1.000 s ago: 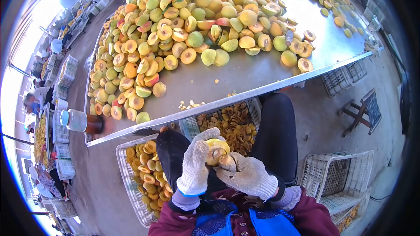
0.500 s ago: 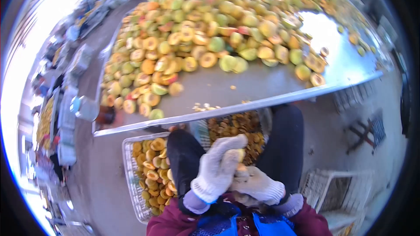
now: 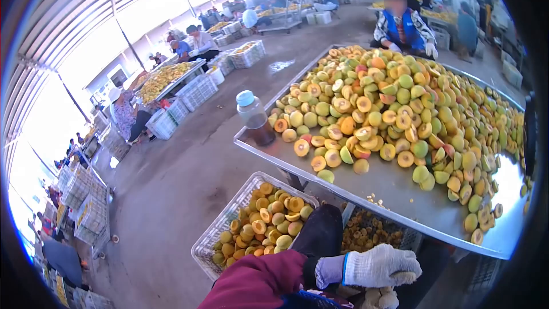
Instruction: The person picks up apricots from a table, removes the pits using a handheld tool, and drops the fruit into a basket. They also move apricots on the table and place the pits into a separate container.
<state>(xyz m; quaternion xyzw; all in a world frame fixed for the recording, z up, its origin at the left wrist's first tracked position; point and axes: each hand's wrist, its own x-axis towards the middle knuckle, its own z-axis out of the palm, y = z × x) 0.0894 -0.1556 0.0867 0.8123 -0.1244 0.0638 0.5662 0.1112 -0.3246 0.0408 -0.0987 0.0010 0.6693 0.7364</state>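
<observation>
My left hand [image 3: 382, 266], in a white knit glove, is over my lap with its fingers curled closed. Anything inside it is hidden. Just below, my right hand [image 3: 380, 298], gloved too, shows only partly at the frame's bottom, fingers bent; its contents cannot be made out. Beyond my hands, a crate of brown pits or scraps [image 3: 372, 231] sits between my knees. To the left a white plastic basket [image 3: 201, 247] holds halved yellow-orange stone fruit [image 3: 266, 216]. More halves form a big heap [image 3: 394, 109] on the metal table [image 3: 374, 186].
A jar with a blue lid and dark liquid [image 3: 255, 119] stands at the table's left corner. Across the table sits a co-worker in a blue vest [image 3: 407, 27]. Stacked crates [image 3: 197, 91], a fruit-laden table [image 3: 166, 82] and other people line the hall at left.
The view has swung left and up, showing more of the hall. A yellowish piece visible at my hands earlier is no longer seen. My hands now appear lower right, the right mostly hidden.
</observation>
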